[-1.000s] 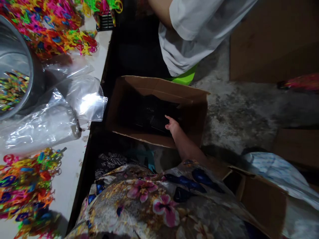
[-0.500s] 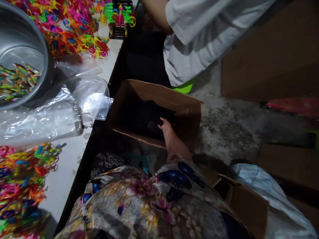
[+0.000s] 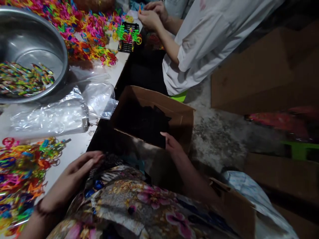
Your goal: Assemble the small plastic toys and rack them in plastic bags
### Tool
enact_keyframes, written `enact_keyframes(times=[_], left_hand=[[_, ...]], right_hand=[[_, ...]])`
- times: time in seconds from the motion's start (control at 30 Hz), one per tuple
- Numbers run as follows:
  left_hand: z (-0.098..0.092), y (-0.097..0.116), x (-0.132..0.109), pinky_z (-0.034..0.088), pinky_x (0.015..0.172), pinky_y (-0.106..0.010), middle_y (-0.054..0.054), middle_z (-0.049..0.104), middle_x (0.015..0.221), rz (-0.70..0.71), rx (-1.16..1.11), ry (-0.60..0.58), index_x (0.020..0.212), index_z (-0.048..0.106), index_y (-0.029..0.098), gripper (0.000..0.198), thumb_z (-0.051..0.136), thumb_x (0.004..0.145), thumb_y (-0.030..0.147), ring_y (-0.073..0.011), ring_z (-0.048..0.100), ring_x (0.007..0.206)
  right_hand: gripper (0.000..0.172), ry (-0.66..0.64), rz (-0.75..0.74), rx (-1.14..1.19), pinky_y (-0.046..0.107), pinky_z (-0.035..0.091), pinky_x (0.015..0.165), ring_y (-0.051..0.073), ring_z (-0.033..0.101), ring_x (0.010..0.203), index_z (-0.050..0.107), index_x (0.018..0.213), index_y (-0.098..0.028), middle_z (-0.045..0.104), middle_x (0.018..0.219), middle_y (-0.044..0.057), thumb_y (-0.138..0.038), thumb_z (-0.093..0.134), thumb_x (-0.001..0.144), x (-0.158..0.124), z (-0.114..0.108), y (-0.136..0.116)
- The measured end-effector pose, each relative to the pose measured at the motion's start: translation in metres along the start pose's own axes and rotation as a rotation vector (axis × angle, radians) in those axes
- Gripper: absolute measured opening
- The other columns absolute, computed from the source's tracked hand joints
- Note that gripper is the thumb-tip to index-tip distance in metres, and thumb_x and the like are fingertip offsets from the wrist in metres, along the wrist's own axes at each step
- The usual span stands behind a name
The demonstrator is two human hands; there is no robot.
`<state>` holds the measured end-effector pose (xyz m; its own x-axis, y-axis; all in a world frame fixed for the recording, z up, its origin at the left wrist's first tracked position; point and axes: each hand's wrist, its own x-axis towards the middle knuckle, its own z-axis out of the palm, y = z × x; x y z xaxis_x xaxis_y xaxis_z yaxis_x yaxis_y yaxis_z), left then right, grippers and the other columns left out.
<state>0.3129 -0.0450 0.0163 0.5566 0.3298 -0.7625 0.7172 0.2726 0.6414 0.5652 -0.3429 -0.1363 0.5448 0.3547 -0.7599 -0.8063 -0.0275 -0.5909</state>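
Note:
My right hand (image 3: 172,146) reaches down to the near rim of an open cardboard box (image 3: 183,116) on the floor. Its thumb lies on a dark black piece (image 3: 147,124) inside the box, and the fingers curl round it, partly hidden. My left hand (image 3: 74,174) hovers flat over the white table's edge (image 3: 74,146) with fingers stretched out and nothing in it. It is beside a heap of small coloured plastic rings (image 3: 22,166). My flowered clothing (image 3: 139,205) fills the bottom of the view.
A steel bowl (image 3: 37,43) with coloured bits stands at the back left, next to clear plastic bags (image 3: 62,113). Another person in white (image 3: 206,36) works at the far end near a black rack (image 3: 128,41). Cardboard boxes (image 3: 251,79) line the concrete floor on the right.
My view has tilted up, showing the other person's hands. My left hand has come into view over the table edge. My right hand has drawn back to the box's near rim.

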Motion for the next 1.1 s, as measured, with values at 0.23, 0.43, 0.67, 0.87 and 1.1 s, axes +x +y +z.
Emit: enact_keyframes(times=[0.23, 0.43, 0.67, 0.87, 1.1], left_hand=[[0.084, 0.002, 0.112, 0.043, 0.111, -0.048, -0.014, 0.058, 0.141, 0.128, -0.38, -0.256, 0.14, 0.05, 0.023, 0.084, 0.079, 0.072, 0.061, -0.0299, 0.056, 0.128], [0.094, -0.014, 0.126, 0.042, 0.114, -0.044, -0.011, 0.065, 0.133, 0.274, -0.542, -0.289, 0.139, 0.052, 0.022, 0.074, 0.08, 0.077, 0.052, -0.0268, 0.061, 0.123], [0.08, -0.017, 0.135, 0.054, 0.1, -0.04, -0.017, 0.074, 0.113, -0.121, -0.772, -0.433, 0.128, 0.065, 0.011, 0.067, 0.048, 0.093, 0.065, -0.0276, 0.071, 0.106], [0.077, -0.026, 0.143, 0.059, 0.09, -0.036, -0.014, 0.077, 0.098, -0.154, -0.888, -0.434, 0.123, 0.069, 0.009, 0.058, 0.048, 0.097, 0.057, -0.0258, 0.075, 0.091], [0.077, -0.038, 0.148, 0.06, 0.086, -0.036, -0.013, 0.077, 0.087, -0.212, -0.904, -0.439, 0.118, 0.07, 0.006, 0.052, 0.041, 0.103, 0.046, -0.0235, 0.076, 0.08]], right_hand=[[0.064, -0.267, -0.166, -0.11, 0.048, 0.051, 0.102, 0.028, 0.067, 0.114, 0.057, 0.132, -0.025, 0.072, 0.122, 0.006, -0.031, 0.077, 0.071, -0.049, 0.065, 0.026], [0.109, -0.099, -0.621, -0.767, 0.056, 0.025, 0.123, 0.033, 0.023, 0.153, 0.014, 0.161, -0.02, 0.025, 0.165, 0.018, -0.052, 0.076, 0.078, -0.067, 0.106, 0.048], [0.072, -0.299, -0.83, -0.829, 0.046, 0.022, 0.127, 0.024, 0.008, 0.157, 0.015, 0.163, -0.029, 0.002, 0.171, 0.003, -0.058, 0.039, 0.101, -0.078, 0.121, 0.038], [0.07, -0.303, -0.883, -0.756, 0.044, 0.027, 0.126, 0.023, 0.023, 0.154, 0.028, 0.16, -0.03, 0.024, 0.167, 0.005, -0.048, 0.054, 0.098, -0.079, 0.124, 0.036], [0.089, -0.29, -0.838, -0.714, 0.045, 0.035, 0.122, 0.026, 0.028, 0.152, 0.025, 0.16, -0.032, 0.029, 0.165, 0.007, -0.041, 0.073, 0.086, -0.086, 0.118, 0.05]])
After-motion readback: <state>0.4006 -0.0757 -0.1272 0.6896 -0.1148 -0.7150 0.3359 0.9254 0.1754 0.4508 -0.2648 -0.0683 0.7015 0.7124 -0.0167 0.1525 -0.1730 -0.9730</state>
